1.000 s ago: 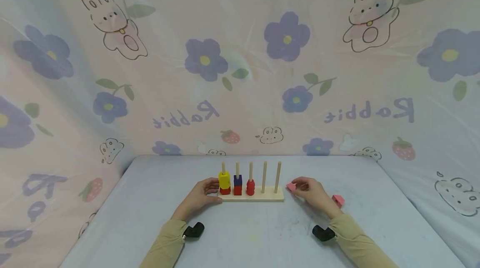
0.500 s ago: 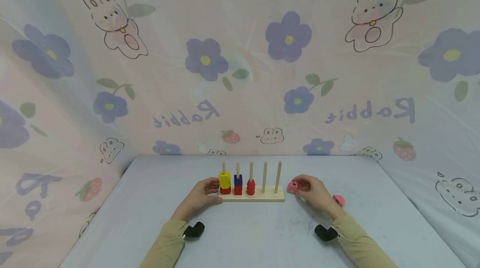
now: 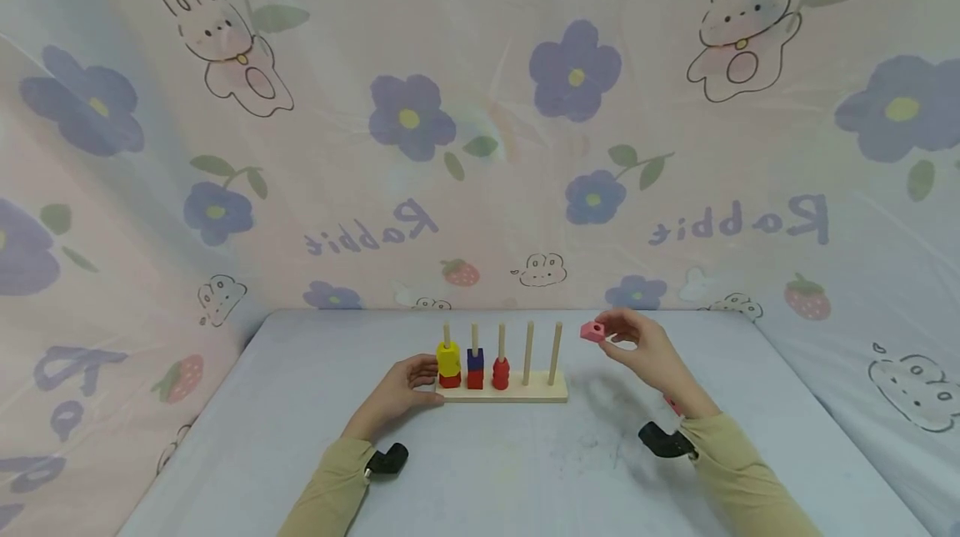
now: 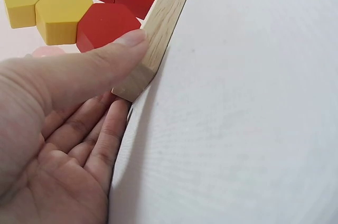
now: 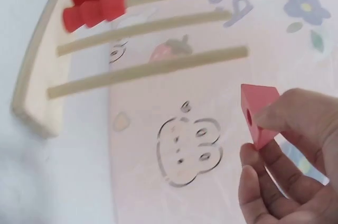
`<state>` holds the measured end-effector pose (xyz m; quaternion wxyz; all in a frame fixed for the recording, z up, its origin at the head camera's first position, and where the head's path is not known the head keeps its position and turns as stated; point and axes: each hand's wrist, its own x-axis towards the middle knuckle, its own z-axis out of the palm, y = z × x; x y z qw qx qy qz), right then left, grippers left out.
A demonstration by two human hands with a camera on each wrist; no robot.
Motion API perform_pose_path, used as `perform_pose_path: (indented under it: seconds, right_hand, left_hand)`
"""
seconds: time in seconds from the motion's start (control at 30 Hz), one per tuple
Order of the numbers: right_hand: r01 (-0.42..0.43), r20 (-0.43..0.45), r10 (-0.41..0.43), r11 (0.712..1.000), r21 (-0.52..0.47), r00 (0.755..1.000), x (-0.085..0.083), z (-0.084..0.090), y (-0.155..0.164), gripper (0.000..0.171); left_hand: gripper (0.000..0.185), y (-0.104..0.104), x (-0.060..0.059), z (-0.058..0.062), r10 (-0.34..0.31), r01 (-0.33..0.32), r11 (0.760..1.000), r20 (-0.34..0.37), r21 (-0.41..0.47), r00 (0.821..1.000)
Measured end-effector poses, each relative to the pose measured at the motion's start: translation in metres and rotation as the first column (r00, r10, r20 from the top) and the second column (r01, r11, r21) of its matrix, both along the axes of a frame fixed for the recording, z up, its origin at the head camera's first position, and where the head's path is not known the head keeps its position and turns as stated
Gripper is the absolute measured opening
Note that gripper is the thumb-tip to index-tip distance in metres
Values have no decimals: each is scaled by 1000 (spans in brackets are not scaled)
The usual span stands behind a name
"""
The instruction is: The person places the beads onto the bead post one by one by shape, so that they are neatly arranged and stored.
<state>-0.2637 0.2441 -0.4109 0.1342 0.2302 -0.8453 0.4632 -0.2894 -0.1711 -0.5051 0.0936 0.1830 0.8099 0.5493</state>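
Pink block pinched by right hand beside peg rack.

Soft, even light fills the room, with no glare. A faint shadow smudges the table under the raised right hand. The head view bows at its edges; the right wrist view is blurred.

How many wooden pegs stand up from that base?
5, in a row on the wooden base. Counting from the left hand: the first three pegs carry coloured blocks; the last two are bare. None seems hidden.
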Motion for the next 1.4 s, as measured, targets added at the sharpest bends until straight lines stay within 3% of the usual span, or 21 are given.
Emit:
perform_pose_path:
  seconds: [0.23, 0.4, 0.73, 1.07, 1.4]
  right_hand:
    - [-95, -39, 93, 994, -45, 995, 21, 56, -37, 33]
    - [-178, -62, 176, 984, -25, 982, 20, 62, -59, 31]
    - [-226, -11, 226, 973, -36, 974, 10, 52, -85, 31]
    - [-220, 126, 235, 967, -126, 964, 2, 48, -94, 28]
    - [-168, 287, 229, 960, -222, 930, -23, -9, -84, 26]
  left_hand:
    - [64, 2, 2, 4, 0, 0, 1000, 9, 25, 1000]
    - [65, 1, -1, -1, -3, 3, 1000, 1, 18, 1000]
    - [65, 1, 0, 1, -4, 4, 1000, 11, 6, 1000]
    - [65, 0, -1, -1, 10, -10, 999, 19, 38, 1000]
    - [64, -2, -2, -1, -5, 5, 1000, 9, 18, 1000]
